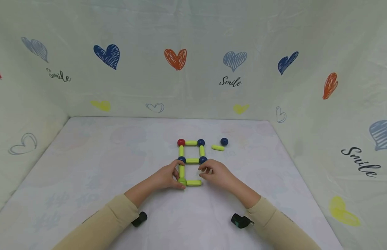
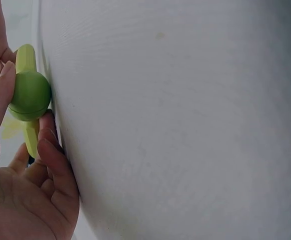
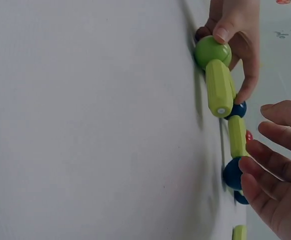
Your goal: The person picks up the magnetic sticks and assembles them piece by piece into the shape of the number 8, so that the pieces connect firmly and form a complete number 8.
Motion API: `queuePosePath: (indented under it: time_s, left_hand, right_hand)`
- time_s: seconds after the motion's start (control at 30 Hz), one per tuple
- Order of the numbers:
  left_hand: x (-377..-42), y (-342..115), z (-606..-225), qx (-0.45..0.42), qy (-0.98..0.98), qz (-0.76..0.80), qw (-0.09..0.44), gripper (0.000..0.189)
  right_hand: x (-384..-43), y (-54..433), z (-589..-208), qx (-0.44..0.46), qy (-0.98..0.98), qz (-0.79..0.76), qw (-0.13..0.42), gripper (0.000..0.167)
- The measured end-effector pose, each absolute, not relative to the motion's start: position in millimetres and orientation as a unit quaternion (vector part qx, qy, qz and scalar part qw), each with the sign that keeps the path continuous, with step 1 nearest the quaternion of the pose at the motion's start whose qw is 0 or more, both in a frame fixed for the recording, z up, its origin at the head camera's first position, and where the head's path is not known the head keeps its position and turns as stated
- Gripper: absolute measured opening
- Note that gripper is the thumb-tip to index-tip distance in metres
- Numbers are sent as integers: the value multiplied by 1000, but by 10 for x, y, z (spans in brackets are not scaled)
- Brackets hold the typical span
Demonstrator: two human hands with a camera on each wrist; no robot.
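Note:
Yellow-green rods and balls form a flat frame on the table, with a red ball (image 1: 181,142) at its far left corner. My left hand (image 1: 167,177) grips the green ball (image 2: 30,95) at the near left corner, thumb on one side and fingers on the other. Its index finger reaches to the left middle blue ball (image 3: 238,110). From the green ball a yellow-green rod (image 1: 194,182) sticks out to the right, its other end bare. My right hand (image 1: 219,174) holds nothing, fingers loosely bent, close to the right middle blue ball (image 3: 234,173).
A loose blue ball (image 1: 224,141) and a loose yellow-green rod (image 1: 217,148) lie right of the frame's far end. The pale table (image 1: 87,156) meets a cloth backdrop (image 1: 193,93) printed with hearts. Black devices (image 1: 240,221) are at both sleeves.

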State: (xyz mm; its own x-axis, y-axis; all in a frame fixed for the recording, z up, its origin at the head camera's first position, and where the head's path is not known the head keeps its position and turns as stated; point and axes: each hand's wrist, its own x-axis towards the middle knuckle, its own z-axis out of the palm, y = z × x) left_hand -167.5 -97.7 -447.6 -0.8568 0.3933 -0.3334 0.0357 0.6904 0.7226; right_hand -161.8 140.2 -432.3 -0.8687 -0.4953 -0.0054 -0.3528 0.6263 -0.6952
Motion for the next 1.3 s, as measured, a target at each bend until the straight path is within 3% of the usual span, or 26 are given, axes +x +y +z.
queuePosePath:
  time_s: [1.3]
  left_hand:
    - [-1650,-983,-4452,119,889,376,235,81]
  right_hand:
    - [-2287,1948,-4230,-82,943,-322,5,23]
